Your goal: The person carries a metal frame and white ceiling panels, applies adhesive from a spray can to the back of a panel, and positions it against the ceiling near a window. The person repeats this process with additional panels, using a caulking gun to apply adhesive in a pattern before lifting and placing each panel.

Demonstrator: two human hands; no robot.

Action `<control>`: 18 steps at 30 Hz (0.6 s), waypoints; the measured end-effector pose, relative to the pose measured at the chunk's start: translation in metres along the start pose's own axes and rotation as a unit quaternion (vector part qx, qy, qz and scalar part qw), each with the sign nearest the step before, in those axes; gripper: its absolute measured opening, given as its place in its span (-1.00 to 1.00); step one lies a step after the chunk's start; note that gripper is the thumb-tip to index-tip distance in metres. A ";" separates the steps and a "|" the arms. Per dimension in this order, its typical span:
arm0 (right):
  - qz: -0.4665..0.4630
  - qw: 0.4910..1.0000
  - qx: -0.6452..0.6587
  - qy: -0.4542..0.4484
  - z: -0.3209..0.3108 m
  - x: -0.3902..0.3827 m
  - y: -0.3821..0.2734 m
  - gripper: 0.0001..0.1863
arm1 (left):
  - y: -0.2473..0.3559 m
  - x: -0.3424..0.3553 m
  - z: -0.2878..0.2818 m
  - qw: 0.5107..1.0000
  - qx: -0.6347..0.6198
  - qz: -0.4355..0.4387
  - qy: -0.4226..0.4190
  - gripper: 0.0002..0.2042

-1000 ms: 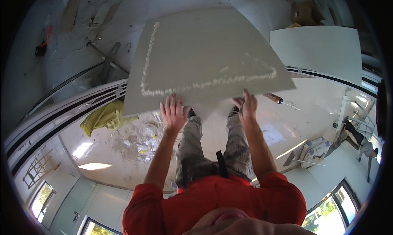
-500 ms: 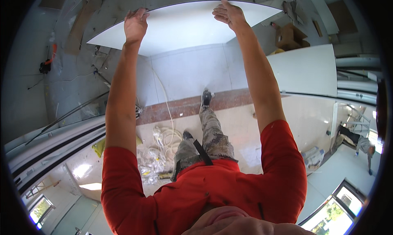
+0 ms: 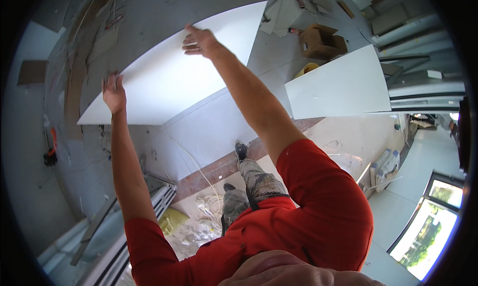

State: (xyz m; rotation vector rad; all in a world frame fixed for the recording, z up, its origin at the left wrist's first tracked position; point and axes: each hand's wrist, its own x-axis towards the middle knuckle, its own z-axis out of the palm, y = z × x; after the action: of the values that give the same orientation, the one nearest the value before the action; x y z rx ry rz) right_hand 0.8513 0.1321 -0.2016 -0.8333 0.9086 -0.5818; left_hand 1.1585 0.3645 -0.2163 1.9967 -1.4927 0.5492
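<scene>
A large white board (image 3: 169, 81) lies at the upper left of the view, tilted diagonally, its plain white face showing. My left hand (image 3: 114, 91) is at its left part near the long upper edge, fingers raised and parted against the board. My right hand (image 3: 198, 42) is higher up along the same edge, fingers spread on or just over the white face; exact contact is hard to make out. Both arms reach out in red short sleeves. The back of the board is hidden.
A second white panel (image 3: 336, 81) lies right of centre, beside a cardboard box (image 3: 318, 43) and a yellow item (image 3: 307, 68). Metal rails (image 3: 420, 101) run at right and lower left. A pale hose (image 3: 206, 179) crosses the floor near my feet; an orange-black tool (image 3: 51, 154) is at left.
The board has gone from lying glue-streaked side up near my legs to white face showing, farther out. My arms stretched out, and the board and hands have since swung leftward in the view.
</scene>
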 end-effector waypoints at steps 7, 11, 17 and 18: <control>-0.059 0.992 0.090 -0.064 -0.041 -0.008 0.029 -0.41 | -0.002 -0.026 0.004 0.996 0.072 0.047 0.035 -0.76; 0.056 0.998 -0.002 0.021 -0.041 -0.088 0.028 -0.36 | 0.055 -0.075 -0.047 0.999 0.028 0.022 -0.020 -0.72; 0.004 0.997 0.034 0.064 -0.089 -0.211 0.033 -0.31 | 0.149 -0.114 -0.105 0.994 -0.040 -0.002 -0.105 -0.70; 0.002 0.997 0.037 0.072 -0.087 -0.224 0.031 -0.35 | 0.159 -0.117 -0.116 0.996 -0.051 0.022 -0.075 -0.69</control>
State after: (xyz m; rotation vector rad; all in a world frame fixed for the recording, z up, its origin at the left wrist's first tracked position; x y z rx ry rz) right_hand 0.6662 0.2831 -0.1579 -0.7295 1.0136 -0.6741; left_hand 0.9746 0.4930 -0.1710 1.9647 -1.6244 0.3403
